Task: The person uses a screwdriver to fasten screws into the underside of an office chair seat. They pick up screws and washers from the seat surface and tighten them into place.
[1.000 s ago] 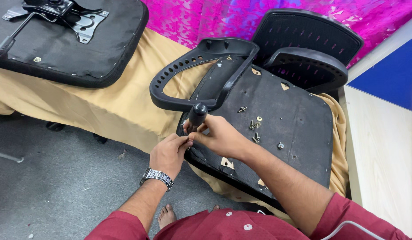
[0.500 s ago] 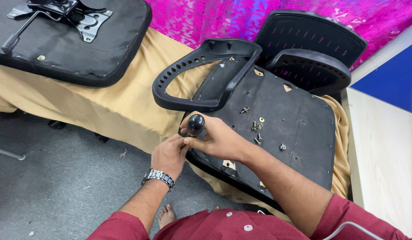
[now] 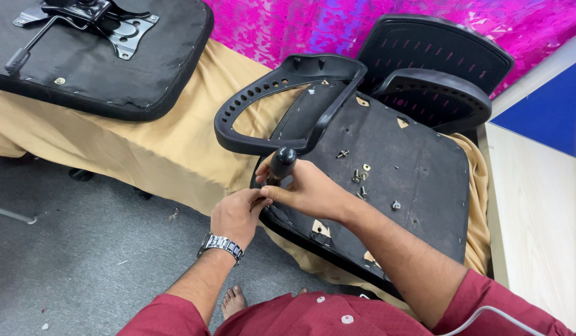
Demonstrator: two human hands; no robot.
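An upturned black chair seat [image 3: 418, 168] lies on a tan cloth-covered table [image 3: 157, 149]. A black plastic armrest [image 3: 281, 106] rests on the seat's near-left corner. My right hand [image 3: 309, 190] grips a black-handled screwdriver [image 3: 281, 163] held upright at that corner. My left hand [image 3: 238, 214], with a metal wristwatch, pinches something small just below the right hand, at the seat's edge; what it pinches is hidden. Several loose screws [image 3: 359, 177] lie on the seat's underside.
A second upturned seat [image 3: 120, 81] with a metal tilt mechanism [image 3: 95, 15] sits at the far left. A mesh chair back [image 3: 437, 62] leans behind the seat. Grey carpet floor [image 3: 70, 261] lies below; a pale desk [image 3: 536, 211] stands at right.
The view has shifted slightly; the screwdriver handle sits a little more upright in my right hand. Both hands stay at the seat's corner.
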